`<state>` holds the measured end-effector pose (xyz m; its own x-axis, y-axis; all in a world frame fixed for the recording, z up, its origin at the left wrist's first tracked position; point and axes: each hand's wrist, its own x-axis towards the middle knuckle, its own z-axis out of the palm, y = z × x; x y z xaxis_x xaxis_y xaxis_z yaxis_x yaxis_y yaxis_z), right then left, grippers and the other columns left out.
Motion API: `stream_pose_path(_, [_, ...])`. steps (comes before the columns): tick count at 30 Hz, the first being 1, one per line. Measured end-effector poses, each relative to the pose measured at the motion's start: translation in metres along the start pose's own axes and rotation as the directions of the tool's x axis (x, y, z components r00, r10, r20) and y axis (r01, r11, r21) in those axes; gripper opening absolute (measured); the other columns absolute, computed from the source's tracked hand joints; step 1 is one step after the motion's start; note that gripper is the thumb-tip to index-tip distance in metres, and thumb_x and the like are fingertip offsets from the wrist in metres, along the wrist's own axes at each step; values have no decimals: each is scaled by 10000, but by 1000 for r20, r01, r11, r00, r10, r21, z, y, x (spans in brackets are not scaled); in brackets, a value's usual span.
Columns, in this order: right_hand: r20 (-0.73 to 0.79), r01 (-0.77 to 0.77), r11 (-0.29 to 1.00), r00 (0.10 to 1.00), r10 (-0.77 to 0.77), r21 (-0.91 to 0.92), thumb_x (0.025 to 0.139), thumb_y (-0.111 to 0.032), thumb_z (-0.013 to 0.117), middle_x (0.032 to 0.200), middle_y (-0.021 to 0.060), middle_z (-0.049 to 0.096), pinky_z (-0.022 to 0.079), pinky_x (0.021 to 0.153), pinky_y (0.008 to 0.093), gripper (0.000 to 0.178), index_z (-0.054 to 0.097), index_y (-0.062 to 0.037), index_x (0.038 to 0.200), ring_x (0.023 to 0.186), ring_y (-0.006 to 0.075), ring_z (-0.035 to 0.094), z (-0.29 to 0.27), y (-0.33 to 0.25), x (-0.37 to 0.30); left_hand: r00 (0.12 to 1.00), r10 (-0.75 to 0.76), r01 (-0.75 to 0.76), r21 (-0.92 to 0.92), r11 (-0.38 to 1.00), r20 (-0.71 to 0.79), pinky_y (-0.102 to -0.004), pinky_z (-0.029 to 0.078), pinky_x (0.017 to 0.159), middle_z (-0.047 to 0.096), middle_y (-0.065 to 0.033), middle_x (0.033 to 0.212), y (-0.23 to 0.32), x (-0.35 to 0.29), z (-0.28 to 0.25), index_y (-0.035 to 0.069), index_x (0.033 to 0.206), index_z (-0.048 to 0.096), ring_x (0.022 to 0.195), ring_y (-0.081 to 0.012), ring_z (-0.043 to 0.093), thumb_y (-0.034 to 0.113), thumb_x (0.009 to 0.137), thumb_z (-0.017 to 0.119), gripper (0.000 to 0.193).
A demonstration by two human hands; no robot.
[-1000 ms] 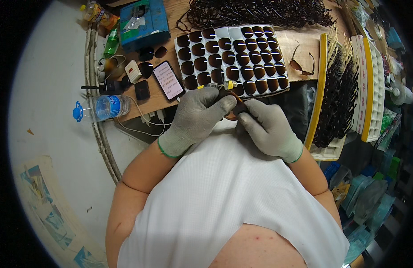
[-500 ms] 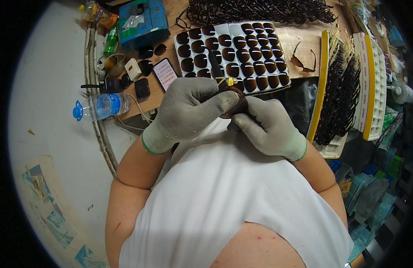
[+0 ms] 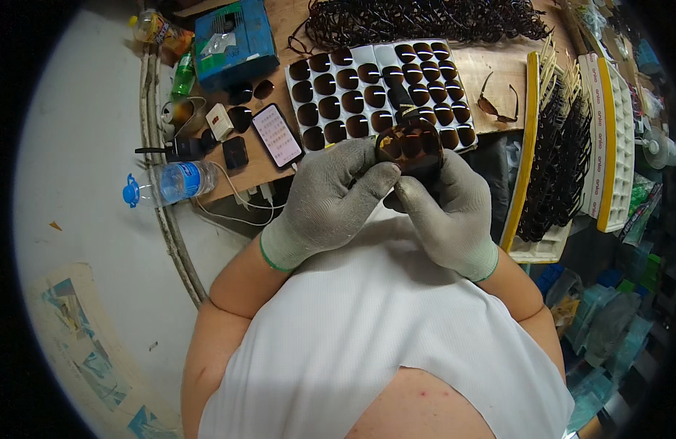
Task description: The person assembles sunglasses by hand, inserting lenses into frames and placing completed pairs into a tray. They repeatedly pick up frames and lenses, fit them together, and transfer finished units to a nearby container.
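Brown-tinted sunglasses (image 3: pixel 411 146) held up before the lens tray (image 3: pixel 384 54)

The grey-gloved left hand (image 3: pixel 325 197) and the grey-gloved right hand (image 3: pixel 457 212) met above the white shirt (image 3: pixel 396 293), thumbs close together at the near side of the sunglasses. The left grip was pinched on one side of the rim and the right grip was closed on the other, probably so that the piece stayed steady while a lens showed with its middle uncovered. The gloves (image 3: pixel 283 247) most likely kept finger marks off the tint. The hands hid much of the piece, so I could not tell whether both lenses were in the frame.

Just beyond lay the lens tray, partly overlapped by the sunglasses in this view. Its brown lenses (image 3: pixel 350 127) lay in rows, an arrangement that would spare them scratches and keep each one easy to reach. A second pair (image 3: pixel 488 107) rested on the bare wood of the counter (image 3: pixel 491 66), right of the tray, its arms spread, set apart from the loose stock. Farther right, a yellow-edged carton (image 3: pixel 526 117) held dark, slender frame parts (image 3: pixel 551 172) bunched together, which seemed to save room. A tangle of dark frames (image 3: pixel 425 22) filled the back of the counter. On the left, a smartphone (image 3: pixel 277 137) lay face up with its screen lit, presumably where it could be glanced at without being touched.
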<state>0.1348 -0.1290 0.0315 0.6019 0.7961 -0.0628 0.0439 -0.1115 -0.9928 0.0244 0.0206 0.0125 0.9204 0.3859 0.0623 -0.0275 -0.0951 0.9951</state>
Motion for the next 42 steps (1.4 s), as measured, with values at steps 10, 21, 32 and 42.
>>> stream_pose_path(10, [64,408,828,907,-417,-385,790,-62,760,668,126,639,485,487,316,239,656,34,983,507,242,635,-17,-16,3,989,34,-7,-186,983,145,-266,482,653,658,-60,833,7,8,-3,-7,993,718,723,-116,599,171,963,688,183])
stream_pose_path(21, [172,-26,938,981,91,-346,815,-10,596,944,236,702,560,782,441,374,620,31,1185,846,413,699,-114,80,69,992,40,-76,315,946,117,-443,375,1148,495,-243,1497,-63,95,27,5,1120,687,1378,-357,499,198,896,730,299])
stream_pose_path(32, [-200,-213,-17,881,428,-977,883,-128,572,1130,112,687,421,1047,432,368,613,-37,1237,1084,294,657,-252,248,157,-91,-871,444,-802,398,-483,-512,464,1074,477,-193,1406,-291,290,-176,-31,1343,458,1222,-343,559,150,1012,488,378])
stream_pose_path(42, [190,259,624,966,-176,-737,776,-85,678,1014,196,687,511,866,463,301,675,30,1053,956,361,650,-207,188,189,317,-550,614,-276,740,-772,-402,550,765,699,-140,1047,-234,276,-161,-3,1098,631,875,-212,669,34,850,721,266])
